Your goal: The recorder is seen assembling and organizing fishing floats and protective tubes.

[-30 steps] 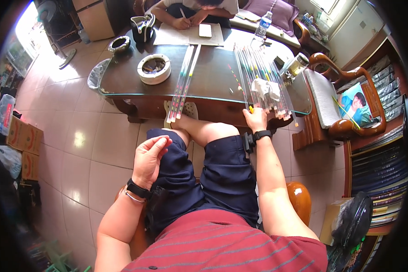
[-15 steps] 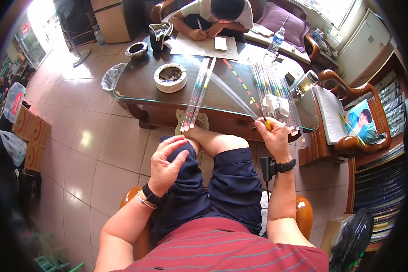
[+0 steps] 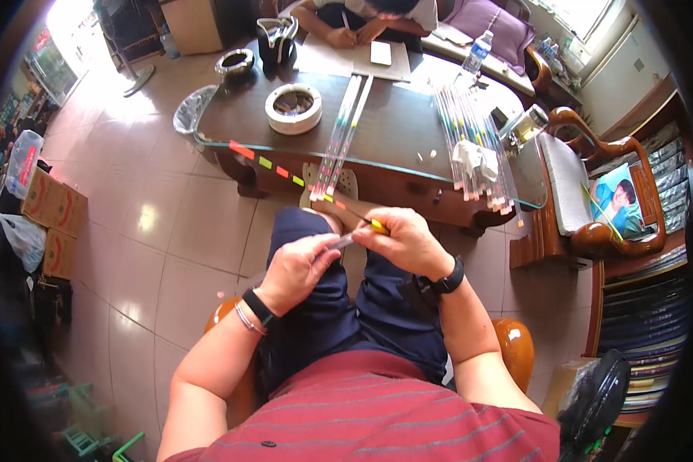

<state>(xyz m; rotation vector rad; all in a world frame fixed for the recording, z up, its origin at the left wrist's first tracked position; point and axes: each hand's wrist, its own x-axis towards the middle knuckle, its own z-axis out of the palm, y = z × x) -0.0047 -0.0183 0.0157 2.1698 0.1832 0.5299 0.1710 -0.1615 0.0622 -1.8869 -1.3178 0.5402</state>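
A fishing float (image 3: pixel 379 226) with a yellow-and-black body is pinched in my right hand (image 3: pixel 406 240). Its thin tail, banded red, yellow and dark, points up and left past the table's front edge. My left hand (image 3: pixel 291 273) is closed round a clear plastic tube (image 3: pixel 342 242), whose end touches the fingers of my right hand above my lap. Most of the tube is hidden by my left hand and forearm. On the table, a few clear tubes with banded floats (image 3: pixel 345 138) jut over the front edge, and a larger bunch of tubes (image 3: pixel 460 123) lies to the right.
The glass-topped table (image 3: pixel 400 131) holds a white round ashtray (image 3: pixel 306 123), a dark bowl (image 3: pixel 235 63), a black-and-white pouch (image 3: pixel 276 42), a glass jar (image 3: pixel 527 127) and a water bottle (image 3: pixel 479 50). Opposite, another person's hand (image 3: pixel 340 37) writes on paper. A wooden armchair (image 3: pixel 608 177) stands right.
My right hand has come left and inward with the float, whose tail swung from the tabletop to the left. My left hand has closed on the tube and moved toward my right hand.
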